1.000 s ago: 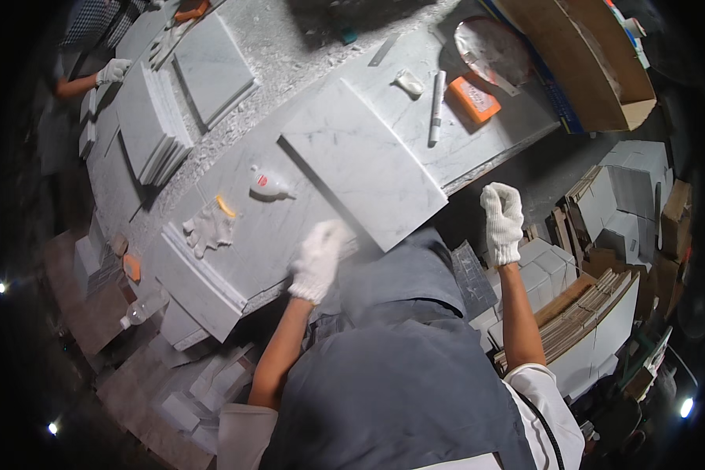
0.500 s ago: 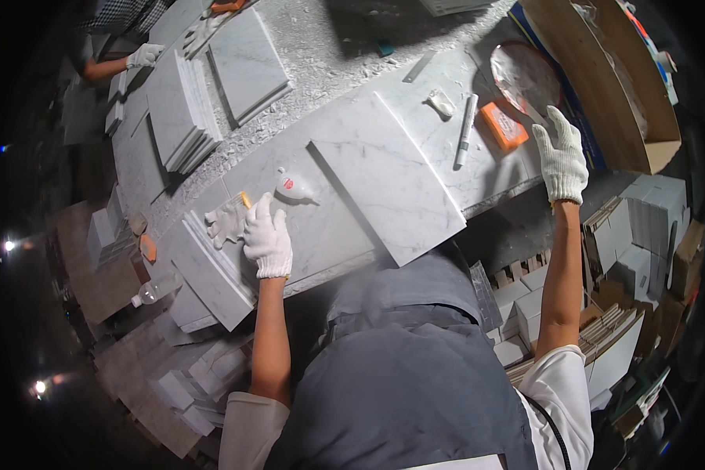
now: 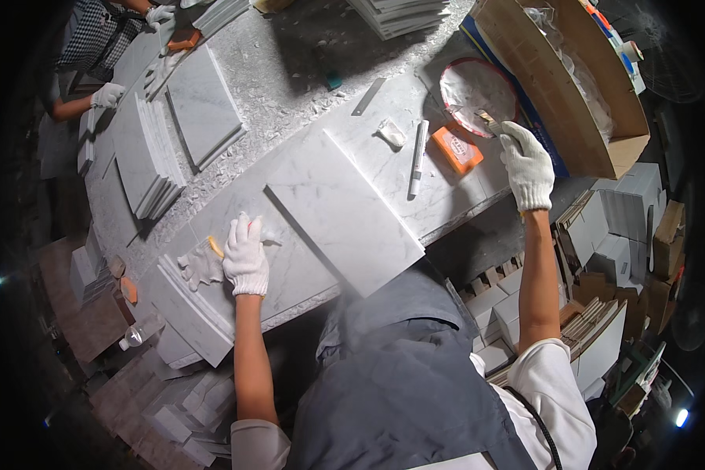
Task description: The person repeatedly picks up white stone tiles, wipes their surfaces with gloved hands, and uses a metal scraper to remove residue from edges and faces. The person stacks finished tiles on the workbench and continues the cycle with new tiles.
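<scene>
My left hand [image 3: 246,254], in a white knitted glove, is closed over a small white squeeze bottle, mostly covered; its pale nozzle [image 3: 271,236] shows to the right of my fingers. My gloved right hand [image 3: 527,164] is at the near rim of a round, red-edged dish [image 3: 444,88] smeared with white. Its fingers pinch a small tool with a tan part [image 3: 487,119], whose kind I cannot make out. A grey-veined white marble tile [image 3: 345,211] lies between my hands on the slab. Beside my left hand lies a crumpled glove [image 3: 200,268] with a yellow-handled item [image 3: 215,246].
An orange block [image 3: 457,149], a white marker [image 3: 418,160], a crumpled white piece [image 3: 392,134] and a metal strip [image 3: 368,96] lie right of the tile. A cardboard box [image 3: 556,78] stands far right. Tile stacks [image 3: 145,157] and a co-worker's gloved hand [image 3: 107,95] are far left.
My left hand has moved onto the squeeze bottle and closed over it. My right hand has drawn in its fingers at the dish's rim. The whole view has shifted.
</scene>
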Action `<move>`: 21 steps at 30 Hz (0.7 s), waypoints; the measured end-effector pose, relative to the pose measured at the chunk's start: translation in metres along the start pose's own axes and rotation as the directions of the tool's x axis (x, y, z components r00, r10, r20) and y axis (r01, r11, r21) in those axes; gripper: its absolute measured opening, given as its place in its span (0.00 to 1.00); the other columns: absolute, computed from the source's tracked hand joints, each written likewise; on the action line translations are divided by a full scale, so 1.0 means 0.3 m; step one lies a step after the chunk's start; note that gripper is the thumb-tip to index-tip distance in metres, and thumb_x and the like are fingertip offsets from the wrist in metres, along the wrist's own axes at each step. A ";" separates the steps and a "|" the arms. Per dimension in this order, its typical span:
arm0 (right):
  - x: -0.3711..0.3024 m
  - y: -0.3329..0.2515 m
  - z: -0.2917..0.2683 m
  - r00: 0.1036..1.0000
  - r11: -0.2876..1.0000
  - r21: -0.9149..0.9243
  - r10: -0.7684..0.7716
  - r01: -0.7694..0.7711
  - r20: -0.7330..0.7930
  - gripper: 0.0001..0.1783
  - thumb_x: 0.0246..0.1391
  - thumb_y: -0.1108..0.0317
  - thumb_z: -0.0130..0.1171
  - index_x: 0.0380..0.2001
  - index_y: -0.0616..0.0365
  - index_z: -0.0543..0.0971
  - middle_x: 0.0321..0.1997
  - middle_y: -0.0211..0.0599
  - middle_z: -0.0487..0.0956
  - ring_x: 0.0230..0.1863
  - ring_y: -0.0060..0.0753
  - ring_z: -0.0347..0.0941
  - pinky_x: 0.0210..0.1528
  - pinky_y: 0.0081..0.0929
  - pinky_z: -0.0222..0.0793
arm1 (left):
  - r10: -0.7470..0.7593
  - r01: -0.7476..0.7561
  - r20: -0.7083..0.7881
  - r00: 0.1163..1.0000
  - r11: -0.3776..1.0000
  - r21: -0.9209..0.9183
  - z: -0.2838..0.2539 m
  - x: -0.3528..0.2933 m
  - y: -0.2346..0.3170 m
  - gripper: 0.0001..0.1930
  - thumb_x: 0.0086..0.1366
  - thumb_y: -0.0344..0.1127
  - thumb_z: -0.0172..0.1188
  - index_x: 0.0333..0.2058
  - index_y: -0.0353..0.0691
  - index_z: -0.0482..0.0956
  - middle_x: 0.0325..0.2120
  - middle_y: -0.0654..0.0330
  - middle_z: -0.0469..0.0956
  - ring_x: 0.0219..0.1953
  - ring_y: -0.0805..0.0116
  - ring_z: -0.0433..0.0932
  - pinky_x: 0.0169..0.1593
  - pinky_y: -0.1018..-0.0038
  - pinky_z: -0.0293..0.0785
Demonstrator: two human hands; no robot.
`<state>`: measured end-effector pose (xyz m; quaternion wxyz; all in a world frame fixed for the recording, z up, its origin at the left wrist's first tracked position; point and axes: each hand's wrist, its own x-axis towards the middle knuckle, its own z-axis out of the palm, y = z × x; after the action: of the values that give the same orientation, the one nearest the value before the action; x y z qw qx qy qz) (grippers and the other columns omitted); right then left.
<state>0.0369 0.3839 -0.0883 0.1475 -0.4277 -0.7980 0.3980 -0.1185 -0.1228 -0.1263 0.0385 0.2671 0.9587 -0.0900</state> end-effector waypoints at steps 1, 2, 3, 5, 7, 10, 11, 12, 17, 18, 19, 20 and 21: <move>-0.007 -0.006 -0.008 0.999 0.996 0.079 0.036 -0.038 0.029 0.15 0.64 0.63 0.63 0.52 0.49 0.85 0.43 0.30 0.87 0.36 0.23 0.82 0.41 0.22 0.76 | -0.018 0.019 0.014 1.000 0.999 -0.031 0.005 -0.006 0.002 0.25 0.62 0.32 0.64 0.59 0.53 0.75 0.63 0.61 0.70 0.67 0.58 0.67 0.64 0.62 0.71; -0.012 -0.011 -0.011 0.996 0.985 0.155 0.071 -0.080 0.061 0.15 0.64 0.64 0.63 0.53 0.50 0.84 0.42 0.27 0.86 0.35 0.19 0.81 0.38 0.19 0.76 | -0.037 0.038 0.027 0.999 0.997 -0.064 0.012 -0.012 -0.002 0.25 0.62 0.31 0.64 0.59 0.52 0.75 0.63 0.61 0.70 0.67 0.58 0.66 0.64 0.62 0.71; -0.017 -0.012 -0.010 0.989 0.963 0.234 0.113 -0.134 0.100 0.15 0.65 0.65 0.64 0.54 0.51 0.84 0.40 0.24 0.86 0.35 0.15 0.80 0.36 0.17 0.75 | -0.023 0.021 -0.021 1.000 0.996 -0.082 0.023 -0.015 -0.008 0.26 0.61 0.31 0.64 0.59 0.50 0.75 0.62 0.61 0.71 0.67 0.58 0.66 0.64 0.62 0.71; -0.015 -0.008 0.007 0.995 0.989 0.132 0.058 -0.068 0.079 0.15 0.63 0.63 0.65 0.52 0.53 0.85 0.45 0.34 0.88 0.38 0.23 0.83 0.45 0.22 0.77 | -0.091 0.093 0.025 0.996 0.983 -0.156 0.048 -0.033 -0.021 0.27 0.61 0.31 0.65 0.60 0.48 0.74 0.63 0.59 0.70 0.65 0.56 0.68 0.64 0.61 0.71; 0.000 0.004 0.028 0.998 0.999 0.052 0.012 -0.015 0.057 0.15 0.63 0.63 0.65 0.51 0.53 0.84 0.46 0.35 0.87 0.41 0.27 0.84 0.48 0.24 0.77 | -0.170 0.168 0.010 0.985 0.958 -0.231 0.076 -0.044 -0.040 0.27 0.62 0.31 0.65 0.61 0.45 0.73 0.63 0.56 0.70 0.63 0.55 0.71 0.64 0.62 0.71; 0.020 0.021 0.036 0.998 0.999 0.040 0.000 -0.002 0.065 0.15 0.63 0.63 0.64 0.51 0.55 0.84 0.47 0.36 0.87 0.42 0.30 0.84 0.50 0.26 0.77 | -0.412 0.359 0.014 0.911 0.776 -0.518 0.099 -0.066 -0.044 0.27 0.65 0.30 0.64 0.63 0.40 0.71 0.62 0.53 0.71 0.60 0.55 0.74 0.65 0.64 0.71; 0.027 0.022 0.036 0.997 0.999 0.052 0.007 -0.011 0.077 0.15 0.63 0.63 0.64 0.51 0.55 0.84 0.46 0.36 0.87 0.41 0.30 0.84 0.49 0.26 0.77 | -0.519 0.408 0.051 0.853 0.604 -0.685 0.094 -0.084 -0.026 0.27 0.67 0.30 0.62 0.64 0.39 0.69 0.62 0.53 0.71 0.59 0.56 0.75 0.64 0.63 0.71; 0.034 0.019 0.037 0.996 0.998 0.064 0.013 -0.019 0.091 0.15 0.63 0.63 0.64 0.51 0.54 0.84 0.46 0.36 0.87 0.41 0.30 0.84 0.48 0.26 0.77 | -0.611 0.444 0.107 0.784 0.434 -0.784 0.086 -0.096 -0.003 0.27 0.68 0.30 0.61 0.64 0.38 0.68 0.61 0.52 0.72 0.59 0.57 0.76 0.64 0.63 0.72; 0.053 0.021 0.049 0.979 0.975 0.177 0.104 -0.135 0.173 0.14 0.63 0.64 0.63 0.50 0.54 0.85 0.42 0.34 0.86 0.37 0.26 0.84 0.41 0.24 0.77 | -0.624 0.229 0.311 0.717 -0.211 -0.950 0.020 -0.138 0.139 0.27 0.73 0.30 0.56 0.68 0.37 0.61 0.58 0.52 0.73 0.56 0.60 0.77 0.56 0.63 0.80; 0.061 0.028 0.054 0.977 0.975 0.172 0.108 -0.140 0.183 0.14 0.64 0.65 0.63 0.51 0.54 0.85 0.41 0.33 0.86 0.35 0.25 0.83 0.39 0.23 0.77 | -0.597 0.243 0.301 0.743 -0.178 -0.953 0.009 -0.144 0.163 0.27 0.74 0.30 0.56 0.68 0.37 0.60 0.57 0.52 0.73 0.55 0.59 0.77 0.54 0.63 0.82; 0.068 0.038 0.059 0.975 0.975 0.167 0.111 -0.145 0.194 0.14 0.64 0.65 0.63 0.51 0.55 0.85 0.39 0.32 0.86 0.33 0.23 0.82 0.37 0.22 0.76 | -0.588 0.224 0.328 0.740 -0.245 -0.943 0.000 -0.150 0.190 0.26 0.74 0.30 0.55 0.67 0.36 0.60 0.57 0.51 0.73 0.54 0.60 0.78 0.53 0.64 0.82; 0.076 0.049 0.063 0.968 0.955 0.237 0.127 -0.179 0.218 0.15 0.64 0.65 0.63 0.51 0.55 0.84 0.38 0.31 0.85 0.32 0.22 0.81 0.35 0.21 0.76 | -0.580 0.224 0.342 0.739 -0.268 -0.937 -0.006 -0.154 0.218 0.26 0.74 0.29 0.55 0.67 0.36 0.61 0.57 0.51 0.73 0.53 0.60 0.78 0.53 0.65 0.82; 0.084 0.063 0.067 0.959 0.928 0.305 0.141 -0.214 0.244 0.15 0.64 0.65 0.63 0.52 0.56 0.84 0.37 0.30 0.85 0.31 0.21 0.80 0.34 0.21 0.75 | -0.565 0.214 0.319 0.761 -0.246 -0.945 -0.012 -0.154 0.243 0.25 0.74 0.29 0.55 0.67 0.35 0.61 0.57 0.50 0.73 0.52 0.61 0.79 0.52 0.66 0.83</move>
<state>0.0212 0.3999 -0.1181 0.0915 -0.4218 -0.6897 0.5814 -0.0412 -0.0841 -0.1282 0.0695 -0.1663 0.7329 0.6560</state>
